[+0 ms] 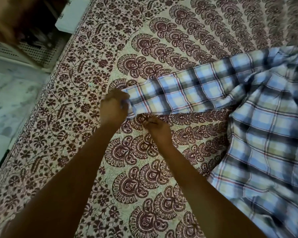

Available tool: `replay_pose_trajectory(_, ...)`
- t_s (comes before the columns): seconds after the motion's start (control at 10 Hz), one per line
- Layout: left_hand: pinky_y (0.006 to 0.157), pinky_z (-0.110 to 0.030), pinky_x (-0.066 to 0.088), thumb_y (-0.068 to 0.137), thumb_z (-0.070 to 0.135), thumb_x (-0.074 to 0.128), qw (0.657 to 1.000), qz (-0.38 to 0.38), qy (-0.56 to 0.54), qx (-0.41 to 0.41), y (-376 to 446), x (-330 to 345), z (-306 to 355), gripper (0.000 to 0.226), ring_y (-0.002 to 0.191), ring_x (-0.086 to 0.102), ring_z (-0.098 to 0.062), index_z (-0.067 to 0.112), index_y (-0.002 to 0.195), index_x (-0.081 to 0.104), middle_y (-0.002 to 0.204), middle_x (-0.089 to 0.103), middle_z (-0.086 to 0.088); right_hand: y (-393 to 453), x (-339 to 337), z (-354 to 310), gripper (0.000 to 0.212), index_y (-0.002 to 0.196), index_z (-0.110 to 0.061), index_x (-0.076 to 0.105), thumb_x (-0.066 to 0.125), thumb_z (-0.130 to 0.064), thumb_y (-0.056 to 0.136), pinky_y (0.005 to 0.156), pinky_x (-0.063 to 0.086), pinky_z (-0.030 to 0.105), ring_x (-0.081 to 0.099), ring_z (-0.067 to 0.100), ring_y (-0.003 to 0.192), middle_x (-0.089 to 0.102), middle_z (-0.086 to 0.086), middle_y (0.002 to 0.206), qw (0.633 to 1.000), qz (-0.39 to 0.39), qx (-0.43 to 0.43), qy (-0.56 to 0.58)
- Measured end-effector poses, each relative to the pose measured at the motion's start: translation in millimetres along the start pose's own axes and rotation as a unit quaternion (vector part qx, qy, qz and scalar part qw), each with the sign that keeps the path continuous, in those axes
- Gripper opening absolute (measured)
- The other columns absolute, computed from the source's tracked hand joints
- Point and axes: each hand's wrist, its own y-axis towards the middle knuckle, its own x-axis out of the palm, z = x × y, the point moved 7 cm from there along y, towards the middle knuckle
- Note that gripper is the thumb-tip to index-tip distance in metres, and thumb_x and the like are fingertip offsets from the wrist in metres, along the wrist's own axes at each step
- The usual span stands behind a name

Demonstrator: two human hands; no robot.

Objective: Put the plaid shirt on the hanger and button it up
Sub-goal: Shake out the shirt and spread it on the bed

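1. Two bare forearms reach from the near edge of the frame over a bed covered by a maroon-printed bedspread [86,93], one left hand [113,107] and one right hand [157,128].
2. The left grip is closed on the cuff end of a sleeve [187,91] of the plaid shirt [268,143]; the right grip sits just below and beside it, fingers curled at the cuff's lower edge, but whether it pinches cloth cannot be told.
3. From the grips the sleeve runs away to the right, lying flat on the bedspread, and joins the shirt body, which is heaped farther right and nearer the camera.
4. Judged from this, the sleeve is being straightened before hanging: best done by holding both cuff corners and drawing evenly outward, so the cloth lies flat without twisting.
5. Count: one shirt, one sleeve showing, two hands; no hanger is in view, and buttons cannot be made out
6. Beyond the left grip, past the bed's edge, one white perforated basket [38,54] stands on pale floor
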Motion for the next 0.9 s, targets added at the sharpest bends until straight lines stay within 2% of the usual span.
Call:
replay_pose_trajectory(0.1, 0.095, -0.049, 0.047, 0.081, 0.017, 0.061, 0.989, -0.118, 0.046, 0.082, -22.8, 35.8, 6.9, 0.027, 0.114, 0.056, -0.03, 0.02, 0.108, 0.066, 0.124, 0.06, -0.006, -21.8, -38.8, 4.3, 0.02, 0.107, -0.001, 0.062, 0.054, -0.004, 0.089, 0.073, 0.048, 0.02, 0.059, 0.01, 0.081, 0.067, 0.01, 0.101, 0.999, -0.012, -0.029, -0.023)
replay_pose_trajectory(0.2, 0.104, -0.049, 0.037, 0.083, 0.016, 0.061, 0.989, -0.097, 0.102, 0.036, -29.2, 42.5, 5.4, 0.033, 0.129, 0.044, -0.027, 0.026, 0.114, 0.063, 0.136, 0.052, 0.0, -46.5, -87.0, 5.2, 0.022, 0.109, 0.014, 0.056, 0.047, 0.011, 0.089, 0.065, 0.048, 0.009, 0.061, -0.005, 0.067, 0.06, 0.01, 0.103, 0.998, 0.013, -0.064, 0.001)
replay_pose_trajectory(0.3, 0.105, -0.046, 0.03, 0.083, 0.012, 0.06, 0.985, -0.065, 0.158, -0.029, -33.9, 41.9, 23.1, 0.033, 0.131, 0.038, -0.032, 0.02, 0.115, 0.063, 0.136, 0.05, -0.009, -66.4, -132.0, 19.0, 0.02, 0.108, 0.004, 0.059, 0.051, 0.004, 0.09, 0.065, 0.046, 0.005, 0.057, 0.002, 0.071, 0.059, 0.003, 0.088, 0.997, 0.048, -0.053, 0.004)
replay_pose_trajectory(0.4, 0.1, -0.045, 0.036, 0.082, 0.012, 0.059, 0.99, -0.071, 0.121, -0.029, -60.4, 53.7, 68.3, 0.029, 0.123, 0.045, -0.037, 0.011, 0.111, 0.065, 0.128, 0.055, -0.018, -88.7, -178.1, 39.9, 0.022, 0.11, -0.006, 0.06, 0.052, -0.001, 0.09, 0.069, 0.049, 0.01, 0.06, 0.005, 0.077, 0.062, -0.004, 0.089, 0.994, 0.095, -0.052, 0.017)
replay_pose_trajectory(0.5, 0.089, -0.035, 0.044, 0.082, 0.029, 0.05, 0.993, -0.105, 0.025, 0.035, -100.8, 74.9, 118.8, 0.03, 0.106, 0.06, -0.032, 0.016, 0.103, 0.068, 0.113, 0.066, -0.012, -112.8, -223.3, 66.9, 0.019, 0.101, -0.013, 0.066, 0.063, -0.004, 0.084, 0.07, 0.049, 0.01, 0.061, 0.0, 0.073, 0.065, -0.005, 0.086, 0.992, 0.099, -0.059, -0.041)
replay_pose_trajectory(0.6, 0.075, -0.019, 0.046, 0.082, 0.025, 0.058, 0.973, -0.195, -0.111, 0.05, -150.3, 105.2, 161.3, 0.026, 0.085, 0.068, -0.023, 0.015, 0.105, 0.067, 0.102, 0.071, -0.005, -141.6, -280.3, 102.0, 0.025, 0.086, -0.003, 0.067, 0.08, -0.006, 0.065, 0.061, 0.046, 0.011, 0.059, 0.009, 0.062, 0.067, 0.011, 0.082, 0.969, 0.222, -0.043, -0.1)
replay_pose_trajectory(0.7, 0.087, -0.03, 0.05, 0.077, 0.025, 0.073, 0.911, -0.366, -0.183, 0.052, -204.3, 139.3, 185.4, 0.066, 0.103, 0.06, -0.018, 0.02, 0.135, 0.042, 0.127, 0.056, -0.002, -169.3, -299.5, 143.5, 0.031, 0.106, -0.004, 0.062, 0.059, -0.02, 0.08, 0.083, 0.051, 0.037, 0.061, 0.031, 0.094, 0.064, 0.018, 0.107, 0.936, 0.278, -0.066, -0.207)
replay_pose_trajectory(0.8, 0.093, -0.045, 0.047, 0.069, 0.022, 0.077, 0.926, -0.349, -0.068, 0.125, -237.2, 161.1, 192.7, 0.094, 0.124, 0.046, -0.038, 0.022, 0.146, 0.023, 0.146, 0.032, -0.017, -199.6, -316.0, 183.2, 0.043, 0.109, -0.01, 0.061, 0.06, -0.022, 0.068, 0.078, 0.05, 0.047, 0.057, 0.042, 0.094, 0.06, 0.019, 0.105, 0.91, 0.272, -0.018, -0.313)
replay_pose_trajectory(0.9, 0.073, -0.047, 0.054, 0.079, 0.014, 0.068, 0.966, -0.231, 0.022, 0.116, -241.9, 155.9, 206.8, 0.081, 0.098, 0.059, -0.041, 0.022, 0.146, 0.022, 0.144, 0.031, -0.02, -215.9, -322.7, 211.7, 0.05, 0.119, -0.02, 0.057, 0.057, -0.022, 0.068, 0.08, 0.049, 0.048, 0.052, 0.04, 0.102, 0.056, 0.016, 0.115, 0.9, 0.251, -0.019, -0.357)
